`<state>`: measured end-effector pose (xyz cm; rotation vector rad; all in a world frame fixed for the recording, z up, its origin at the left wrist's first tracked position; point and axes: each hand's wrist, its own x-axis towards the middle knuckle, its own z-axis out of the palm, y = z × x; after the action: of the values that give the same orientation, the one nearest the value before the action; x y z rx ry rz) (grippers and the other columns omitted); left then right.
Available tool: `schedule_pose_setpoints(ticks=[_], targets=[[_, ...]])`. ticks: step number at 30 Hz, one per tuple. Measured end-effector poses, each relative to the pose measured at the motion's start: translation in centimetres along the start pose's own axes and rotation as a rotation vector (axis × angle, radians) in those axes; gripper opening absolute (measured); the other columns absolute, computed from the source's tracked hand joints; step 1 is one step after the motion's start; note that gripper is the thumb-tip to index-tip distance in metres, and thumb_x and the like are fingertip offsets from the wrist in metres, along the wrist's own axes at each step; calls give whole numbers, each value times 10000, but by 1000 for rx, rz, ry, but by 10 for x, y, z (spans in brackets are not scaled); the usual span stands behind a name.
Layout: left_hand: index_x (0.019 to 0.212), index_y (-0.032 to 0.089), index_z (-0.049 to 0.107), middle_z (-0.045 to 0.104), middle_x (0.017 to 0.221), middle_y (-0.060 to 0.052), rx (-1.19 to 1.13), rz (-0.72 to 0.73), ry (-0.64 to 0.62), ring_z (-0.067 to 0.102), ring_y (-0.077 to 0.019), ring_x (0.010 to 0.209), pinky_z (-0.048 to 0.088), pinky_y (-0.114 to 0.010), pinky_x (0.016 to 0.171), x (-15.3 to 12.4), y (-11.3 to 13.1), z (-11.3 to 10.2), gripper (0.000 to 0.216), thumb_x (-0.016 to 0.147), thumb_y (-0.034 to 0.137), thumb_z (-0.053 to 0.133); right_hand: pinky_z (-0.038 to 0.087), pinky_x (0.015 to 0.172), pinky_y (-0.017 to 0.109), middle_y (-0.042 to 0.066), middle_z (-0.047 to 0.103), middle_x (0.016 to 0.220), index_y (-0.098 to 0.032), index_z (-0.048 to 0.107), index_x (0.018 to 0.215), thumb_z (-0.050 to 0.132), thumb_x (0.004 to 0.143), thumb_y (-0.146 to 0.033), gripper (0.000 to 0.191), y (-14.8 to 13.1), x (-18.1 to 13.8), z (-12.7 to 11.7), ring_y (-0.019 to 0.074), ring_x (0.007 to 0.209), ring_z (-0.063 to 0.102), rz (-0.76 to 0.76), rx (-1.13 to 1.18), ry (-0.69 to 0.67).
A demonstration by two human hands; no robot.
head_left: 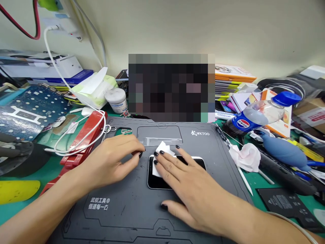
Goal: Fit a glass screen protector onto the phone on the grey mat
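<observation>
A phone with a dark screen and silver edge lies flat on the grey work mat. My right hand rests over it with fingers outstretched and thumb apart, the fingertips pressing a white wipe against the screen. Part of the phone and of the wipe is hidden under that hand. Just left of the phone, my left hand hovers over the mat, its thumb and fingertips brought together. Whether anything is between them cannot be made out.
A Pepsi bottle, a crumpled tissue and a blue air blower lie to the right. On the left are a red tool with a white cable over it, a white jar and a tissue pack. A blurred patch covers the back centre.
</observation>
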<state>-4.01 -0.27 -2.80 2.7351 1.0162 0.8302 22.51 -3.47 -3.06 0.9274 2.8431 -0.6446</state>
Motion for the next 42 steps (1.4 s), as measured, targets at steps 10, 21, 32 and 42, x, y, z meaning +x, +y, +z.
schedule_pose_setpoints(ticks=[10, 21, 32, 42], targets=[[964, 153, 638, 724, 875, -51, 21, 2, -15, 700, -175, 793, 550, -274, 722, 0, -1, 1, 175, 970, 95, 473, 131, 1308, 636, 120, 301, 1671, -112, 423, 1574, 337, 1080, -524, 649, -4, -2, -3, 330, 1562, 302, -14, 2, -43], [968, 149, 638, 725, 885, -55, 18, -5, -19, 709, -187, 805, 551, -288, 728, -1, -1, 1, 168, 974, 94, 479, 198, 1305, 614, 105, 413, 1629, -116, 486, 1529, 363, 1080, -492, 598, -5, 0, -4, 311, 1534, 373, -58, -33, -5], [971, 146, 640, 722, 884, -54, 20, -7, -15, 704, -188, 797, 547, -294, 724, -1, 0, 1, 169, 979, 101, 476, 268, 1279, 623, 88, 457, 1615, -152, 526, 1486, 418, 1069, -471, 536, 0, 0, 2, 311, 1500, 430, -86, -103, 100], [962, 150, 642, 714, 875, -49, 8, -17, -37, 702, -187, 796, 538, -294, 723, 0, 0, 1, 176, 982, 104, 472, 293, 1257, 656, 88, 448, 1614, -145, 523, 1491, 392, 1074, -482, 552, 1, 2, -2, 328, 1495, 436, -70, -118, 77]])
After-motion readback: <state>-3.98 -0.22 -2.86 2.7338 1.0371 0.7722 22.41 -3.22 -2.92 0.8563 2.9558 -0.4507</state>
